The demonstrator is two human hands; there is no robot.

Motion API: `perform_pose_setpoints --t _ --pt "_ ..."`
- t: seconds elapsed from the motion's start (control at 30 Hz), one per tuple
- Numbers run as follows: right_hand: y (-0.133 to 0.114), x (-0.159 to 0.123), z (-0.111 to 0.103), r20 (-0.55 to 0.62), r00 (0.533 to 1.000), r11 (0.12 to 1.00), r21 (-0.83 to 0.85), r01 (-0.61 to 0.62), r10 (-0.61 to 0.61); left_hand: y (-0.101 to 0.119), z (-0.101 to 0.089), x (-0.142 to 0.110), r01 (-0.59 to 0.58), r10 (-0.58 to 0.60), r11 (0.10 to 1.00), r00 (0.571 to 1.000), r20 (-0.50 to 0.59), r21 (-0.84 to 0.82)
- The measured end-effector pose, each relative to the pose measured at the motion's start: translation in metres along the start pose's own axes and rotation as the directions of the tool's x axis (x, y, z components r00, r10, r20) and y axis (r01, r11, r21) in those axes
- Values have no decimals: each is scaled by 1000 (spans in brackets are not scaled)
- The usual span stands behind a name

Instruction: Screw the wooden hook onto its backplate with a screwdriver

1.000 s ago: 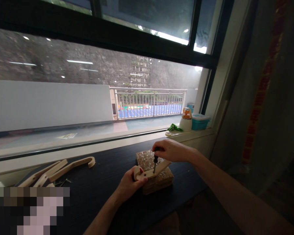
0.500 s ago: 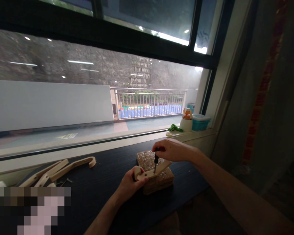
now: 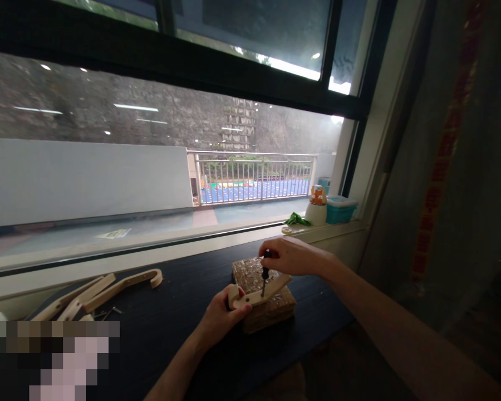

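Note:
My left hand [image 3: 224,310] is closed round the curled end of a pale wooden hook-shaped piece [image 3: 271,291], which rests on a brown woven-looking block [image 3: 250,269]. My right hand [image 3: 290,255] grips the black handle of a screwdriver [image 3: 265,273]. The screwdriver stands nearly upright, its tip at a hole in the wooden piece. Another dark hole shows nearer my left fingers. Whether a screw sits under the tip is too small to tell.
More curved wooden pieces [image 3: 121,282] lie on the dark table [image 3: 171,323] at the left, with a few screws [image 3: 116,309] beside them. On the window sill stand a white bottle-like container [image 3: 316,213], a teal box [image 3: 340,210] and a green cloth [image 3: 296,219].
The view has shifted very slightly. Both hands, the screwdriver and the wooden piece keep the same places relative to each other.

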State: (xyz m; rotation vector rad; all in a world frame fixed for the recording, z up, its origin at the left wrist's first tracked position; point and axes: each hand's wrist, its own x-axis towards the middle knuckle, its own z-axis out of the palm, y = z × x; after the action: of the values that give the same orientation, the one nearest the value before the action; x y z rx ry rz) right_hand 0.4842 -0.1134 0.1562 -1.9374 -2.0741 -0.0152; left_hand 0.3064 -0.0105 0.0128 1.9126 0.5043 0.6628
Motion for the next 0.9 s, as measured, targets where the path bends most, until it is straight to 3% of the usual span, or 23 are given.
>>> perform_pose_setpoints --t 0.4,0.6,0.73,0.9 --pt "2 0 4 -7 1000 1000 -18 -2 2 -2 0 1 -3 3 1000 1000 -3 -2" --pt "-2 -6 -3 9 1000 999 -31 20 -20 2 2 -1 -21 20 1000 998 -60 0" --pt "-4 -8 -8 33 998 999 -26 46 -45 5 3 -2 -136 152 985 974 -168 105" --pt "-5 -8 -5 21 999 999 -31 37 -36 0 3 -4 -190 236 953 953 -188 236"
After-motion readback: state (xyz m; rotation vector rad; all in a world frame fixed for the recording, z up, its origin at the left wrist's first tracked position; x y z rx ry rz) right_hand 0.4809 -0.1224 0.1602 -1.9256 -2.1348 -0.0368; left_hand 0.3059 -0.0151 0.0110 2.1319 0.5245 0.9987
